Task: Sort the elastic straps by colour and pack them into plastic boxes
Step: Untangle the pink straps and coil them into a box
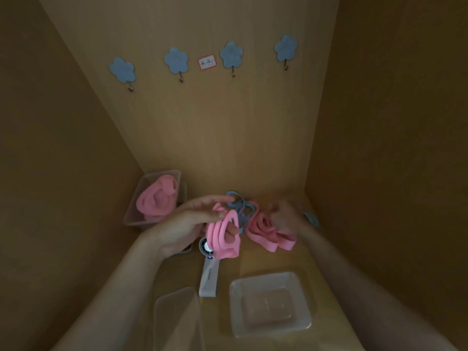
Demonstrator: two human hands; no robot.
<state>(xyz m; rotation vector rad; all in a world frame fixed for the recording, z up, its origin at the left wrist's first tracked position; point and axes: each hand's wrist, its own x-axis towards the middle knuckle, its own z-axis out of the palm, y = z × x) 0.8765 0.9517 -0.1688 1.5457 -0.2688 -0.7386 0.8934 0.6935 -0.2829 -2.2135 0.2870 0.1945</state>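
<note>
Fingers (pixel 231 235) of left hand (pixel 187 224) inside pink strap coil (pixel 222 247); device (pixel 209 277) lettering perhaps MINISO.

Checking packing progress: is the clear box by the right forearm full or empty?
Empty: the clear box shows only its bare see-through bottom, nothing inside it.

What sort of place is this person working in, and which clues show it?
Probably a wooden cupboard or storage nook: wood-coloured walls close in on three sides, blue flower hooks line the back wall, and a clear plastic box holding pink straps sits in the corner.
</note>
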